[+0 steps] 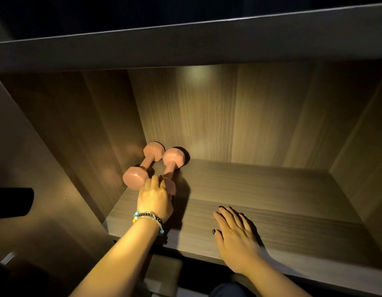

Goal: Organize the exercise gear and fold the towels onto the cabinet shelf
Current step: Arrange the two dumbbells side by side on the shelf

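Dumbbell (171, 166) lies under the left hand (155, 197) gripping its near head; right hand (236, 231) spread flat.

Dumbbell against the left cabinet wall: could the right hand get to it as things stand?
Probably yes. The right hand lies flat on the shelf, but the left hand and the nearer dumbbell it grips lie between it and that dumbbell.

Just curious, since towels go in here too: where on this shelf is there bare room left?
The wooden shelf is bare from the right hand to the right wall and back panel. The left rear corner is crowded: two pink dumbbells, left hand on one.
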